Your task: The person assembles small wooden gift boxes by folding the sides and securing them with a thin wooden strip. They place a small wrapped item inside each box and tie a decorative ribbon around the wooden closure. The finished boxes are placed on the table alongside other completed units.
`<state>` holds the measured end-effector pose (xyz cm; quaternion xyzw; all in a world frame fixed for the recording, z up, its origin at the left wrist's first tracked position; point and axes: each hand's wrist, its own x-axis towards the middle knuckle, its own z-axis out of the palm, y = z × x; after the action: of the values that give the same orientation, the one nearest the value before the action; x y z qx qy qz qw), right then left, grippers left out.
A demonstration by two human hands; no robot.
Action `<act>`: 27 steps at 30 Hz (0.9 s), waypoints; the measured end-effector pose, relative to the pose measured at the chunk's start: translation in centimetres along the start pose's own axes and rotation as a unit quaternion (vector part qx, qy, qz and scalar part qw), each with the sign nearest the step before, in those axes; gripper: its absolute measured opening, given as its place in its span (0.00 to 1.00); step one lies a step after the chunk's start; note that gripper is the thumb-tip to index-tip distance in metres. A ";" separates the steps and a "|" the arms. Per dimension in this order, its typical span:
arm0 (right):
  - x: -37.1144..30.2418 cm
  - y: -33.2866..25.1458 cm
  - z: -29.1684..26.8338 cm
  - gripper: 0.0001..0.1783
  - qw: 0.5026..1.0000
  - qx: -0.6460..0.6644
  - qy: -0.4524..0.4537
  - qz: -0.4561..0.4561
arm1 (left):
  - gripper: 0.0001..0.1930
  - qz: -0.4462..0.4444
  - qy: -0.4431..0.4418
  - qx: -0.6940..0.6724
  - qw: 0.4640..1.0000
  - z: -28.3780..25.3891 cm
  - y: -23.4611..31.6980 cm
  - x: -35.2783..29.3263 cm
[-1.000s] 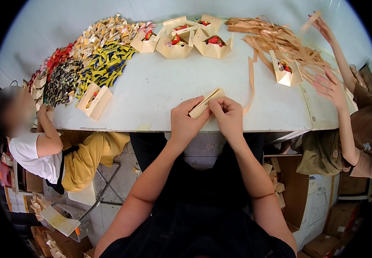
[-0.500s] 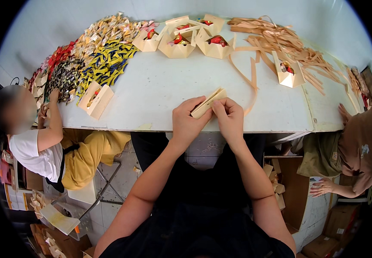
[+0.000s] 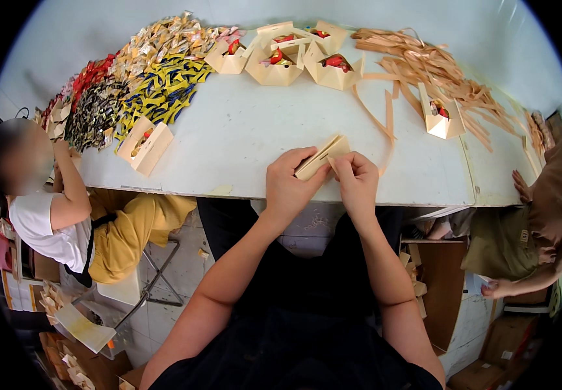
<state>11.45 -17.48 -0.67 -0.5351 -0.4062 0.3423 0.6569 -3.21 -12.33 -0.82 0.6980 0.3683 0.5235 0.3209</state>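
Just above the table's front edge I hold a small cream paper box, folded nearly flat, with a slit along its upper side. My left hand is closed around its left end, thumb along the near side. Thumb and fingers of my right hand pinch at the box's right end; the fingertips partly hide that spot. A loose tan ribbon curves over the table to the right of this hand.
Open cream boxes with red-wrapped sweets stand at the back. One filled box lies left, another right. Wrapped sweets heap at the far left; tan ribbons pile far right. One person sits left, another right.
My right hand has shifted slightly right, its thumb drawn back from the box's face to its end. The left hand keeps its grip. The person at right has moved an arm.
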 end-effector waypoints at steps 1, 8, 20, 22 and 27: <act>-0.1 -0.3 0.2 0.11 1.000 -0.018 0.013 0.004 | 0.20 -0.006 -0.004 -0.002 1.000 0.0 -0.1 -0.1; 0.4 -1.3 0.3 0.11 0.991 -0.134 0.005 -0.019 | 0.20 -0.001 -0.007 -0.009 1.000 -0.1 0.1 -0.1; 0.8 -0.8 0.0 0.12 0.999 -0.029 -0.031 0.003 | 0.22 0.013 0.004 -0.009 1.000 0.1 -0.5 -0.5; 0.6 -0.3 0.2 0.13 0.999 -0.041 -0.013 -0.007 | 0.22 0.021 0.015 0.006 1.000 0.1 -0.3 -0.6; 0.3 0.0 0.2 0.13 0.999 -0.032 -0.002 -0.011 | 0.21 0.038 0.030 0.021 0.999 0.2 -0.3 -0.6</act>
<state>11.39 -17.07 -0.63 -0.5505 -0.4243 0.3225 0.6425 -3.18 -12.65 -1.44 0.7025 0.3618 0.5478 0.2747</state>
